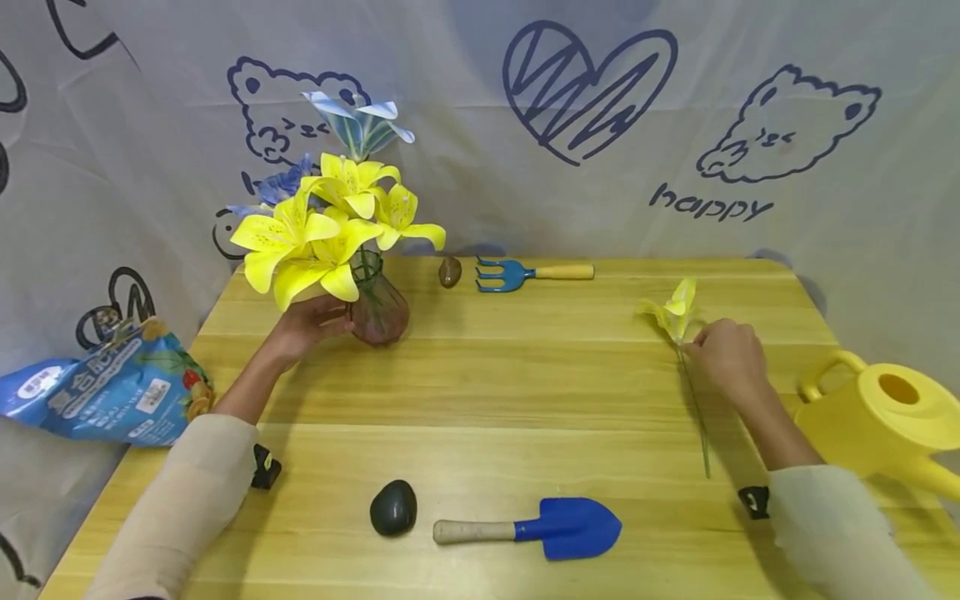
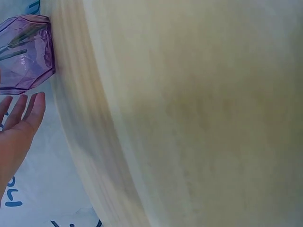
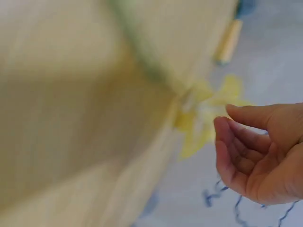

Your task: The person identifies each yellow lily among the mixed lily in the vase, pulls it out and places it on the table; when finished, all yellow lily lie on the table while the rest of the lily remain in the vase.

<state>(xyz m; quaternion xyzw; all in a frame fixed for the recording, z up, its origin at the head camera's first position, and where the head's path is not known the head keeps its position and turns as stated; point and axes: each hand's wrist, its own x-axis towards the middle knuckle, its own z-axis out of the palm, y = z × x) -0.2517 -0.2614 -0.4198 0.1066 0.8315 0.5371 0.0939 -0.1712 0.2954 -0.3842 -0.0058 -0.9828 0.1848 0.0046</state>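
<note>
At the back left stands a purple glass vase (image 1: 380, 312) holding yellow lilies (image 1: 330, 225), with blue flowers (image 1: 288, 183) behind them. My left hand (image 1: 307, 327) is beside the vase's lower left, its fingers extended. In the left wrist view a gap shows between those fingertips and the vase (image 2: 26, 56). On the right, a single yellow lily (image 1: 671, 315) has its long green stem trailing toward me. My right hand (image 1: 727, 357) is close by, fingers bent and thumb near the index finger. The right wrist view shows a gap between thumb and fingertips, the blurred lily (image 3: 201, 118) behind.
A brown stone (image 1: 450, 272) and a blue hand fork (image 1: 517, 273) lie along the table's back edge. Nearer me are a black stone (image 1: 393, 508) and a blue trowel (image 1: 570, 528). A yellow watering can (image 1: 862, 408) stands right; a blue bag (image 1: 112, 396) leans left.
</note>
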